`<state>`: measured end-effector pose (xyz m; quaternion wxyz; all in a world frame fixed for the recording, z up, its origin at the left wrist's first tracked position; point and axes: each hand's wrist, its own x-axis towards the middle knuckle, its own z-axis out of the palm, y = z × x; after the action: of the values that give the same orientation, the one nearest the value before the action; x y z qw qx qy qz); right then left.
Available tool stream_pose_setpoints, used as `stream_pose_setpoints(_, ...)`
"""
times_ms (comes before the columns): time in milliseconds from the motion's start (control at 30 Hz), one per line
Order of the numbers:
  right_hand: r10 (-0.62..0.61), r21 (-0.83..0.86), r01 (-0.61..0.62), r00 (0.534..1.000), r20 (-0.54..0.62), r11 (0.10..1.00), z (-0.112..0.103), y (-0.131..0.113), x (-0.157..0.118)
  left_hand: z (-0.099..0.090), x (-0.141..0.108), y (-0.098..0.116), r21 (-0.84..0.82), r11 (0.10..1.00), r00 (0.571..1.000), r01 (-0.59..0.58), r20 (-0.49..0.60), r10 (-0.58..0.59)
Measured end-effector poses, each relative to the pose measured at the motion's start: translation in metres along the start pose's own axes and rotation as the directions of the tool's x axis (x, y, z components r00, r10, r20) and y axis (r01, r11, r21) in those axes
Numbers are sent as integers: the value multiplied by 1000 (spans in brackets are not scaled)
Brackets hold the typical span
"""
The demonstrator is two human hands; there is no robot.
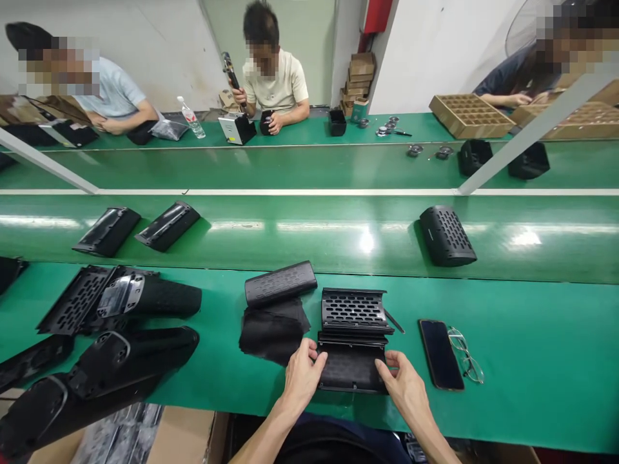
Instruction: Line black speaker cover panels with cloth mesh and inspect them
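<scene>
Near the table's front edge lies a black plastic speaker-like shell (355, 367), its hollow side up and lined with what looks like dark mesh cloth. My left hand (304, 367) grips its left end between thumb and fingers. At the opposite end, my right hand (403, 380) pinches the rim the same way. Just behind it rests a second black shell with slotted holes (355, 309), and a thin dark stick (395, 321) pokes out at its right. A pile of black cloth pieces (271, 332) lies left of my hands, with a closed-looking black cover (280, 283) behind it.
A phone (441, 354) and eyeglasses (467, 354) lie to the right. Stacked black shells (145, 296) crowd the left, above an open carton (184, 432). Beyond runs a green conveyor (309, 232) carrying several black housings. Three people sit across it; one holds a power tool (231, 71).
</scene>
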<state>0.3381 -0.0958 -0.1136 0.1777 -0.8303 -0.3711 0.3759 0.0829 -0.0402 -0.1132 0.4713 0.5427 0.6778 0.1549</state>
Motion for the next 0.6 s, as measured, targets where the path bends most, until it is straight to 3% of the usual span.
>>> stream_pose_setpoints(167,35,76,-36,999,13,996,0,-4,1,5,1,0,-111,994,1000,11,-9,-12)
stream_pose_setpoints(300,86,200,-90,996,32,976,-8,-12,-8,-3,-7,6,-242,970,999,22,-23,-29)
stream_pose_setpoints(467,49,436,-110,988,149,893,-31,-32,-33,-35,-31,27,-426,903,999,52,31,-43)
stream_pose_setpoints(600,11,586,-159,969,248,794,-56,-52,-50,-70,-51,58,-646,753,987,125,162,-25)
